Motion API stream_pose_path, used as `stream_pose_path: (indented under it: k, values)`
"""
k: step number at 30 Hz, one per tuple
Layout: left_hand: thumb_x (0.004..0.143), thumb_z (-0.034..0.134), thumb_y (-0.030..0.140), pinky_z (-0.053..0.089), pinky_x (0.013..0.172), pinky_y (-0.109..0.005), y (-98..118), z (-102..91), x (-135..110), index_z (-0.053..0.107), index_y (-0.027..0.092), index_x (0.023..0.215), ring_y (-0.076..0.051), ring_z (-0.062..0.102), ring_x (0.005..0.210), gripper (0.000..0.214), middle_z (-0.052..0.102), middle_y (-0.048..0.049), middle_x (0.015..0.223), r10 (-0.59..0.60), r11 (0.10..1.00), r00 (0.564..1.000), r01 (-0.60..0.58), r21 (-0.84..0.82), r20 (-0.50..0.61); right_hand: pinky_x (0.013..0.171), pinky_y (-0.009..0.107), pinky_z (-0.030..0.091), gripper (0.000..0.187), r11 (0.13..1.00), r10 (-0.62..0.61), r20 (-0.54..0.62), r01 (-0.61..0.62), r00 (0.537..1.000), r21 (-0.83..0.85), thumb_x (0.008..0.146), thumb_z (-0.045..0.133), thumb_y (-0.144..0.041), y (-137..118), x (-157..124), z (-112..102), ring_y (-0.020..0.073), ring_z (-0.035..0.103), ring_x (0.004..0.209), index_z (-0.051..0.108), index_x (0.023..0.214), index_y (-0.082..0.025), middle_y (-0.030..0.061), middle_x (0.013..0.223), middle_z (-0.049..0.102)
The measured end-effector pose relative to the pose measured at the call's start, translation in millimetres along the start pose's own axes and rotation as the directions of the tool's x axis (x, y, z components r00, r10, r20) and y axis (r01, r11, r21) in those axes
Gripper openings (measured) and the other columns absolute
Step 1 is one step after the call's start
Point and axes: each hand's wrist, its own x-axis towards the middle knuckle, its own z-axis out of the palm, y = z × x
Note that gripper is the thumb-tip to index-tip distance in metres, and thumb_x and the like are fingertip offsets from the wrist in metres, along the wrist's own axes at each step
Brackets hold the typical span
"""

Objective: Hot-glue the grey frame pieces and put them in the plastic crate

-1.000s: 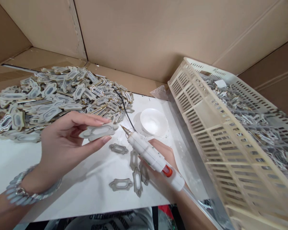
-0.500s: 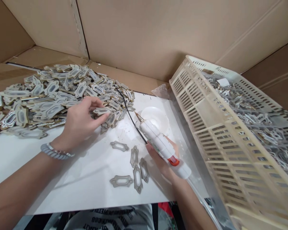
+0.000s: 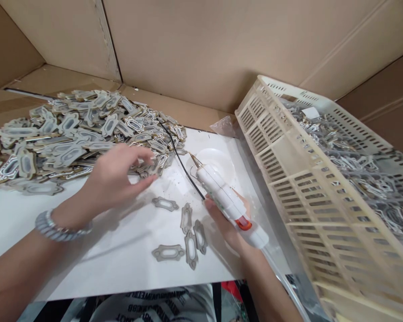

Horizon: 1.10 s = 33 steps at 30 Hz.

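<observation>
Fingers of the right hand [image 3: 224, 225] wrap a white hot-glue gun [image 3: 223, 192] above the counter [image 3: 127, 264], its long axis slanting, nozzle aimed forward and left; the left hand [image 3: 116, 176], palm turned inward, thumb and fingers spread, hovers beside heaped ornate label frames [image 3: 87, 123].

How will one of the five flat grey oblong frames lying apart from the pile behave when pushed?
The flat grey oblong frame would likely slide, not roll, because its broad face lies down. Its thin-looking body and seemingly open middle suggest light weight.
</observation>
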Motion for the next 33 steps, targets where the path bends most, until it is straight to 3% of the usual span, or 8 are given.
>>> stream_pose_path:
  k: [2, 5, 9, 13, 16, 18, 21, 33]
  values:
    - [0.09, 0.061, 0.044, 0.052, 0.077, -0.028, 7, 1.6, -6, 0.065, 0.023, 0.107, -0.017, 0.063, 0.083, 0.027, 0.07, -0.0003, 0.098, 0.1, 0.992, 0.981, -0.087, -0.086, 0.164, 0.052, 0.026, 0.032, 0.029, 1.0, 0.0, -0.005, 0.0, 1.0, 0.003, 0.082, 0.062, -0.023, 1, 1, 0, 0.0116, 0.04, 0.057, 0.04, 0.064, -0.023, -0.0053, 0.062, 0.039]
    - [0.083, 0.063, 0.03, 0.049, 0.066, -0.026, 14, 11.1, -12, 0.066, 0.025, 0.109, -0.016, 0.065, 0.076, 0.027, 0.069, -0.0014, 0.096, 0.182, 0.979, 0.909, -0.13, -0.159, 0.376, 0.053, 0.026, 0.032, 0.026, 1.0, 0.01, -0.022, -0.01, 1.0, 0.001, 0.082, 0.063, -0.025, 2, 2, 1, 0.0118, 0.041, 0.057, 0.044, 0.066, -0.023, -0.0056, 0.062, 0.04]
    - [0.082, 0.059, 0.022, 0.047, 0.063, -0.026, 16, 22.2, -15, 0.067, 0.024, 0.102, -0.017, 0.065, 0.071, 0.022, 0.071, -0.0031, 0.091, 0.179, 0.982, 0.889, -0.132, -0.138, 0.422, 0.053, 0.026, 0.033, 0.029, 0.999, 0.026, -0.008, -0.026, 1.0, -0.025, 0.083, 0.064, -0.03, 0, 3, 0, 0.0119, 0.043, 0.057, 0.043, 0.064, -0.023, -0.0054, 0.061, 0.04]
    - [0.083, 0.055, 0.024, 0.046, 0.059, -0.026, 14, 19.3, -13, 0.065, 0.024, 0.101, -0.017, 0.066, 0.065, 0.02, 0.072, 0.0002, 0.079, 0.136, 0.99, 0.949, -0.12, -0.071, 0.284, 0.053, 0.026, 0.036, 0.022, 1.0, -0.003, -0.002, 0.003, 1.0, -0.016, 0.083, 0.062, -0.029, -1, 3, -1, 0.0124, 0.047, 0.058, 0.048, 0.068, -0.023, -0.0038, 0.066, 0.049]
    - [0.086, 0.056, 0.03, 0.051, 0.061, -0.025, 14, 10.4, -11, 0.063, 0.023, 0.104, -0.016, 0.071, 0.07, 0.02, 0.077, -0.0002, 0.091, 0.076, 0.997, 0.996, -0.076, -0.005, 0.045, 0.052, 0.026, 0.037, 0.013, 0.997, -0.061, 0.014, 0.061, 0.998, -0.038, 0.083, 0.062, -0.024, 1, 2, 0, 0.0126, 0.047, 0.056, 0.053, 0.073, -0.023, -0.0037, 0.066, 0.051]
    - [0.089, 0.06, 0.035, 0.054, 0.065, -0.026, 16, 4.0, -11, 0.063, 0.023, 0.101, -0.017, 0.074, 0.078, 0.017, 0.078, -0.0016, 0.099, 0.037, 0.999, 0.991, -0.033, 0.036, -0.129, 0.053, 0.026, 0.038, 0.016, 0.991, -0.124, 0.034, 0.126, 0.992, -0.05, 0.083, 0.062, -0.02, 3, 2, 2, 0.0126, 0.047, 0.055, 0.052, 0.072, -0.023, -0.0036, 0.066, 0.052]
    - [0.089, 0.067, 0.037, 0.056, 0.063, -0.025, 22, -3.4, -12, 0.061, 0.023, 0.09, -0.017, 0.075, 0.08, 0.014, 0.08, 0.0001, 0.091, 0.019, 0.997, 0.961, 0.002, 0.078, -0.274, 0.055, 0.026, 0.04, 0.014, 0.978, -0.194, 0.087, 0.2, 0.977, -0.061, 0.083, 0.059, -0.013, 6, 0, 4, 0.0132, 0.051, 0.057, 0.053, 0.074, -0.023, -0.0018, 0.071, 0.057]
    - [0.089, 0.072, 0.028, 0.057, 0.056, -0.027, 39, -8.1, -12, 0.063, 0.023, 0.088, -0.016, 0.076, 0.075, 0.011, 0.08, 0.0006, 0.088, 0.133, 0.991, 0.912, -0.127, 0.041, -0.387, 0.059, 0.024, 0.047, 0.013, 0.961, -0.261, 0.167, 0.272, 0.951, -0.045, 0.077, 0.052, -0.011, 13, 1, 6, 0.0148, 0.061, 0.066, 0.06, 0.079, -0.022, 0.0014, 0.08, 0.065]
